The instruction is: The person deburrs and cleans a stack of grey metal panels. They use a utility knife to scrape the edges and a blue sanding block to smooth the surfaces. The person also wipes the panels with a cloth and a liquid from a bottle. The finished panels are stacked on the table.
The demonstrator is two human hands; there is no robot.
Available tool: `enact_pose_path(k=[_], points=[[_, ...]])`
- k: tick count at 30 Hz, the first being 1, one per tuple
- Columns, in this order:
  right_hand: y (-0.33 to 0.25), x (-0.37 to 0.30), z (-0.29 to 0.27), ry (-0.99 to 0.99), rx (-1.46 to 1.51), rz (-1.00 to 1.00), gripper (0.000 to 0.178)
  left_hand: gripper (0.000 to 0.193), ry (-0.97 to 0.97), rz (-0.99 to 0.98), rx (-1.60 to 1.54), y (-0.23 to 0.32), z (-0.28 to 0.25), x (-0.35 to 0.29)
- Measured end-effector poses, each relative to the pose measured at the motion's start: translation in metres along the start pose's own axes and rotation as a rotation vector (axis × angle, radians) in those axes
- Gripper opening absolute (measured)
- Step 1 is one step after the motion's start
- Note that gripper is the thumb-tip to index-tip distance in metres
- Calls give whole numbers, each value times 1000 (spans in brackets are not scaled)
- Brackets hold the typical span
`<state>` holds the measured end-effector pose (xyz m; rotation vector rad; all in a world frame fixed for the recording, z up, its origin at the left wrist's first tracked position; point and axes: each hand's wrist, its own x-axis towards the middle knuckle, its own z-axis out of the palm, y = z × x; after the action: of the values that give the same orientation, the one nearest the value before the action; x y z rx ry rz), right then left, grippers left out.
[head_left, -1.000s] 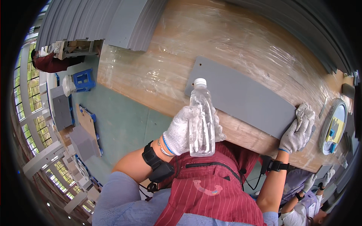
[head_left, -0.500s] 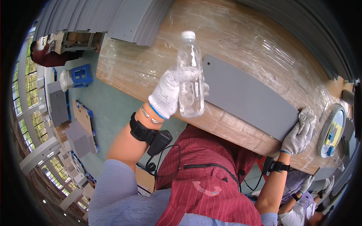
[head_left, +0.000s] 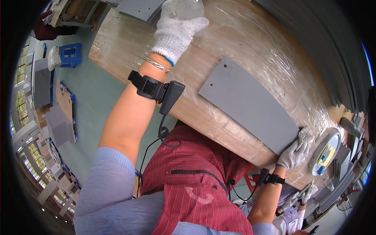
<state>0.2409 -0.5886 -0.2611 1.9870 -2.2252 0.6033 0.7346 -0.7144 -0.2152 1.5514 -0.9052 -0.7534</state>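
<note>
My left hand point(head_left: 178, 33), in a white knit glove, is stretched out over the far part of the table. Its fingers are closed round a clear plastic bottle point(head_left: 190, 9), which the upper picture edge partly cuts off. A flat grey panel point(head_left: 250, 105) with one curved long side lies on the table, with two small holes at its left end. At the panel's right end my gloved right hand point(head_left: 297, 150) grips the edge, its fingers bent and close together.
Clear film covers the wooden table point(head_left: 129, 51). More grey panels point(head_left: 143, 8) are stacked at the far left. Right of my right hand stands a round, grey-rimmed container point(head_left: 325, 150) with yellow and blue inside. Another person's gloved hand point(head_left: 309, 194) shows at lower right. A blue stool point(head_left: 70, 55) stands left.
My left hand has carried the bottle away from me to the far side of the table. The panel's left end now shows fully. My right hand stays at the panel's right end.
</note>
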Motion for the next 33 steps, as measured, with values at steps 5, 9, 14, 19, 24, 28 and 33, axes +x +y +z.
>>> enact_pose_path(k=[5, 9, 14, 19, 24, 28, 33], points=[[-8, 1, -8, -55, 19, -84, 29, 63, 232, 38, -78, -12, 7, -70], [-31, 6, -10, -262, 277, -273, 27, 28, -199, 408, 211, -14, 35, -176], [-129, 43, 8, -393, 234, -789, 29, 27, -474, 661, 483, -37, 85, -243], [-259, 76, 57, -430, 352, -977, 23, 27, -413, 623, 488, -41, 93, -251], [-250, 76, 53, -547, 397, -1047, 21, 28, -316, 591, 495, -46, 95, -256], [-235, 77, 39, -602, 386, -1135, 21, 30, -268, 597, 508, -49, 99, -258], [-290, 102, 67, -471, 446, -1168, 18, 30, -297, 598, 502, -43, 92, -255]])
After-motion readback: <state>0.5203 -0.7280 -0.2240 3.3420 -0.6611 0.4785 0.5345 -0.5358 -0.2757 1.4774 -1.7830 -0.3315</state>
